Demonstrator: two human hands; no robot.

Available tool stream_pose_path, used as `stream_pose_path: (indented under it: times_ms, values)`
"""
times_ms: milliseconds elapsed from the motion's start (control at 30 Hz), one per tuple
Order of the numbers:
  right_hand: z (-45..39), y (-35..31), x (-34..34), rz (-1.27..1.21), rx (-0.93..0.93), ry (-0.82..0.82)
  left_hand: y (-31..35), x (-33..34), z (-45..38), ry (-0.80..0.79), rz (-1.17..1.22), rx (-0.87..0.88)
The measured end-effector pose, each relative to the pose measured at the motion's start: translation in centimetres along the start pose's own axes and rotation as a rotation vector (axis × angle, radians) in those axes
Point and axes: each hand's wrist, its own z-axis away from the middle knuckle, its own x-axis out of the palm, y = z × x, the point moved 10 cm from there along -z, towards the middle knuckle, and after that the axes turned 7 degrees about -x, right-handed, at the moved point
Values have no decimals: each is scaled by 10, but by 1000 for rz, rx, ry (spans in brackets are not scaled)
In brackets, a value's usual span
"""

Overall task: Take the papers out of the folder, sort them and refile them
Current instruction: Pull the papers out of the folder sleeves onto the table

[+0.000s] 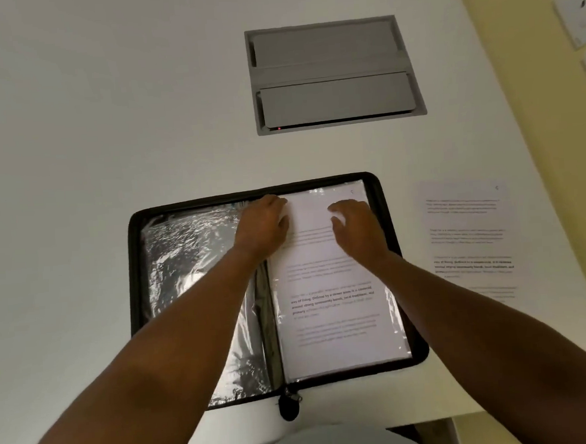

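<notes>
A black zip folder (134,265) lies open on the white desk in front of me. Its left side shows empty, crinkled plastic sleeves (184,262). On its right side a printed sheet (331,315) sits in a clear sleeve. My left hand (262,225) rests at the spine near the top, fingers on the sheet's upper left edge. My right hand (357,226) lies on the sheet's upper right part, fingers spread. Whether either hand grips the paper or the sleeve is hidden by the fingers. A loose printed sheet (471,241) lies on the desk right of the folder.
A grey recessed cable hatch (334,71) is set in the desk beyond the folder. The desk's near edge (365,420) runs just below the folder's zip pull (289,405). A yellow wall with sockets (580,5) stands at the right.
</notes>
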Motion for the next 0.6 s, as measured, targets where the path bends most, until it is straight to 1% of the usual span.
stream_pose_path:
  times_ms: [100,167,233,367,500,600]
  values:
    - [-5,28,-24,-29,38,86,5,13,-13,-7,-99,-27]
    - [-10,46,-31,-17,87,101,6,15,-18,16,-141,-47]
    - [-18,61,-34,-2,133,105,9,13,-22,48,-131,-49]
    - [-33,67,-36,-6,130,133,16,9,-30,61,-108,-18]
    - [-47,57,-46,-36,65,211,19,3,-35,35,-33,-19]
    - [-63,34,-58,-31,-87,266,20,2,-37,-9,14,-11]
